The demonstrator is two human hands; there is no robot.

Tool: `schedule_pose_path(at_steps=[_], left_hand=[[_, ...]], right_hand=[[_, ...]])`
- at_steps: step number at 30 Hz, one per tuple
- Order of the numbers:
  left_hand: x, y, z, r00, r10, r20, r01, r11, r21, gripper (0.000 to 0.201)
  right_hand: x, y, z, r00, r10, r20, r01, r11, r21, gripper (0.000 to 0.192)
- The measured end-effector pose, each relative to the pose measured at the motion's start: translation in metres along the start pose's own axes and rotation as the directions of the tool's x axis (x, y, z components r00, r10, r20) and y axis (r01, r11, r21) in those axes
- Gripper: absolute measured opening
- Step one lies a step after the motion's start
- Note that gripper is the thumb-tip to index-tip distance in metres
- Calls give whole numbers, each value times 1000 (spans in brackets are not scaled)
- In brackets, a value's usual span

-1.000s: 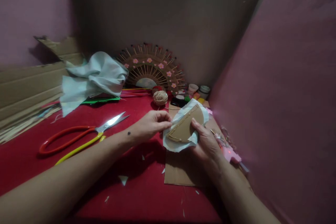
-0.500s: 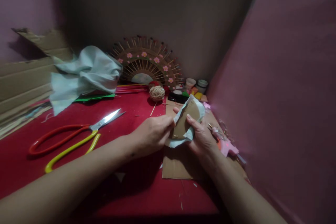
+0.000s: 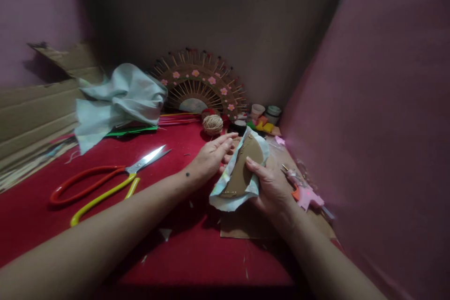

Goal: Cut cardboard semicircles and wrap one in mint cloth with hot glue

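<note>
A curved piece of brown cardboard (image 3: 244,171), edged with pale blue cloth (image 3: 225,201), is held up above the table. Its cloth is folded over part of the rim, and beads of what looks like glue show along the cardboard's edges. My right hand (image 3: 272,187) grips it from the right, thumb pressed on the cardboard and fingers hidden behind. Beside its left edge, my left hand (image 3: 214,157) has its fingers stretched out and apart from a pinch; whether they touch the cloth is unclear.
Scissors (image 3: 131,168) with red and yellow handles lie left on the red tabletop (image 3: 168,262). A pink glue gun (image 3: 309,197) rests at right on a cardboard sheet (image 3: 239,228). Behind are a twine ball (image 3: 213,124), crumpled cloth (image 3: 123,98), a decorated fan (image 3: 197,82) and small pots (image 3: 258,111).
My left hand has gone from pinching the cloth edge to stretched fingers. The cloth-edged cardboard has shifted slightly left and turned more upright, and the view has moved a little.
</note>
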State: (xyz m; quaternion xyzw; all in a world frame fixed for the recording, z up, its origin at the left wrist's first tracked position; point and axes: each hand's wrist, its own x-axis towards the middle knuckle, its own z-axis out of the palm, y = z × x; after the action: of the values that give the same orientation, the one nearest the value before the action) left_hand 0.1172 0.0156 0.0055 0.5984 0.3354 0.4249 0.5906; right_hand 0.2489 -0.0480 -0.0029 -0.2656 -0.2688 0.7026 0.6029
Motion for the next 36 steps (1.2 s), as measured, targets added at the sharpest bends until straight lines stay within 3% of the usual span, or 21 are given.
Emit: schedule_pose_path(at_steps=[3,5,13,18,24,27,29,33,36], left_hand=[[0,-2,7,993,24,114,-24,1000,-3,37],[0,-5,7,990,48,133,-53,998,35,37],[-2,-14,5,969,247,30,-244,917,316,42],[-7,-14,8,965,252,73,-260,883,390,51],[-9,-14,10,978,177,110,-207,883,420,57],[-5,-17,7,972,176,153,-221,903,369,67],[0,-18,3,972,169,161,-205,949,240,75],[3,-14,-6,996,-26,89,33,996,-85,68],[-2,-11,-10,973,-74,217,106,985,-138,55]], right_hand=[[0,1,0,999,19,-46,-20,1000,-4,37],[0,2,0,998,24,-50,-25,999,-22,37],[2,7,2,997,51,-58,-54,998,-40,34],[2,9,1,997,68,-46,-70,997,-39,31],[1,8,-1,995,93,-27,-94,995,-33,30],[1,6,-2,994,107,-10,-108,994,-33,27],[2,5,-3,993,114,0,-114,993,-21,26],[3,0,-4,996,93,0,-93,996,7,20],[4,-2,-4,999,29,-27,-29,999,15,14]])
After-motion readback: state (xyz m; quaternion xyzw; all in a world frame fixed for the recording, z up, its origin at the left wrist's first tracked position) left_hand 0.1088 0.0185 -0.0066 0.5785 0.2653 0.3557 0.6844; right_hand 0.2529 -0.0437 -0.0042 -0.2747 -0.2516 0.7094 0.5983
